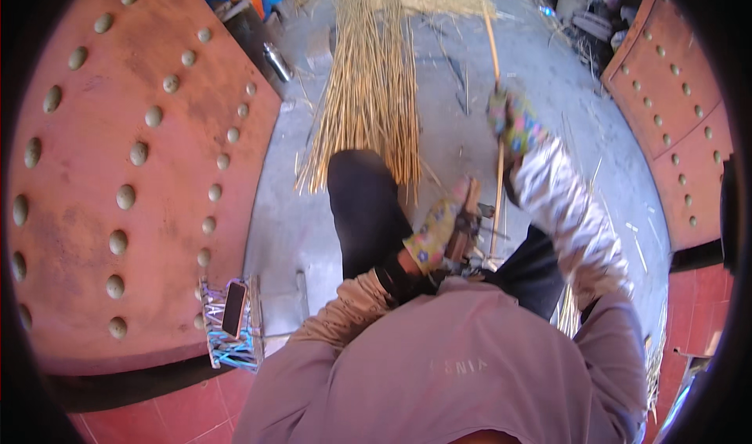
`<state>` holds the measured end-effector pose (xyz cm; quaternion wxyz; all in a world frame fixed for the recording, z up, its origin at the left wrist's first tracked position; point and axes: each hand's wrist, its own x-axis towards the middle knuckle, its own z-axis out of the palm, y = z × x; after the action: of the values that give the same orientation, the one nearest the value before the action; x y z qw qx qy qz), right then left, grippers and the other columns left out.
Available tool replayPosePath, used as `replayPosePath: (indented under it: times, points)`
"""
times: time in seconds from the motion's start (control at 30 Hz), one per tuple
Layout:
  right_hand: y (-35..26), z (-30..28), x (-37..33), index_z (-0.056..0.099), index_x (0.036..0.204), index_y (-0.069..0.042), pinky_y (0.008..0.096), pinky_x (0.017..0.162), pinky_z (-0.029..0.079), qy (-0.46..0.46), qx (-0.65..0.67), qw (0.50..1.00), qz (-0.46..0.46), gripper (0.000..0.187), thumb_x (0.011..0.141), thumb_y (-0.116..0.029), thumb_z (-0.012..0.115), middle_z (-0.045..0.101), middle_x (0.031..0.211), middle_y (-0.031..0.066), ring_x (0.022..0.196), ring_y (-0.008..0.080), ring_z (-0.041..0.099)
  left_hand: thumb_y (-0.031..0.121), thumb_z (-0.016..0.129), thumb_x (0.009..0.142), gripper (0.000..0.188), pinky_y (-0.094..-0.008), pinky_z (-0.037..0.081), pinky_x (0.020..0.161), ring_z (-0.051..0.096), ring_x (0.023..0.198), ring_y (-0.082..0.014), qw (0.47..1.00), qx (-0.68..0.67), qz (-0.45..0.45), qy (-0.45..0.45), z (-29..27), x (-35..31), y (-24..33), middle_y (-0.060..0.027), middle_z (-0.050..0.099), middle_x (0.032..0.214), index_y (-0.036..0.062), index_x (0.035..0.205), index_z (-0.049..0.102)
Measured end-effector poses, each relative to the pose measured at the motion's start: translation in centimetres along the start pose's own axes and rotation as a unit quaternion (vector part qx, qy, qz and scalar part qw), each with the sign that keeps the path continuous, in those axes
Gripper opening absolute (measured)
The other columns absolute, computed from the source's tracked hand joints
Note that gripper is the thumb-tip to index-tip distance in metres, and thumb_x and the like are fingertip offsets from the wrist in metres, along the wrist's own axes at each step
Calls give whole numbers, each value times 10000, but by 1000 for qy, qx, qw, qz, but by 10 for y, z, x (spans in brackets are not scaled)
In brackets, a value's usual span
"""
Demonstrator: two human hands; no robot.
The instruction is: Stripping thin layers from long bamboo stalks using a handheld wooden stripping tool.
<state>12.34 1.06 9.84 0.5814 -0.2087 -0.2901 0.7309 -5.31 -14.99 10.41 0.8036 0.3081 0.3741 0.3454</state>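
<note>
A grey concrete floor (470, 123) is strewn with straw — a reed bundle (372, 76) lies ahead. Gloved fingers are wrapped: right hand (513, 123) on a cane (495, 60), left hand (435, 232) on a wooden tool (464, 224).

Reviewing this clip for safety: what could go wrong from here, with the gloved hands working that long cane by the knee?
The left hand holds a wooden-handled tool close to the knee; a slip could probably catch the leg. The right hand grips the long cane well above the tool, so it may flex or whip. The phone rests on a woven stool and could be knocked off.
</note>
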Motion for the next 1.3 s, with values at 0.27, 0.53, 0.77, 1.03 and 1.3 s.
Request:
replayPosePath:
  times: [0.27, 0.53, 0.77, 1.03, 1.3]
  points:
    - [-36, 58, 40, 377, 723, -133, 224, 329, 206, 89, -10, 996, 22, 158, 863, -206, 368, 277, 488, -61, 363, 70, 260, 574, 418, 754, 488, -239, 345, 395, 433, 469, -121, 993, -83, -34, 71, 1, -18, -5, -4, 441, 579, 92, 723, 483]
    - [7, 66, 14, 470, 817, -19, 221, 335, 209, 171, -28, 985, -24, 237, 866, -229, 373, 296, 491, -49, 365, 64, 245, 573, 433, 748, 464, -231, 363, 377, 440, 419, -111, 997, -48, -59, 32, -4, -20, 9, 4, 448, 525, 113, 704, 486]
    - [30, 58, -5, 452, 807, -67, 224, 347, 223, 81, 18, 988, 127, 212, 867, -251, 364, 311, 504, -40, 380, 75, 266, 450, 286, 859, 433, -247, 396, 500, 461, 546, -107, 993, 75, 67, 59, 5, -1, 29, -29, 477, 668, 67, 813, 484]
    - [10, 50, 43, 456, 848, -68, 217, 344, 217, 139, -19, 988, 64, 192, 863, -235, 363, 287, 501, -55, 383, 65, 273, 630, 415, 715, 517, -257, 319, 307, 376, 319, -128, 992, -48, -18, 116, 23, 9, 36, 7, 405, 462, 128, 599, 458]
    - [-17, 44, 4, 460, 1015, -25, 260, 581, 400, -5, -173, 983, 57, 264, 855, -230, 411, 458, 685, 16, 628, 112, 457, 589, 468, 716, 463, -280, 356, 317, 424, 352, -129, 972, -29, 126, 198, 25, 60, 67, -16, 459, 496, 132, 644, 458]
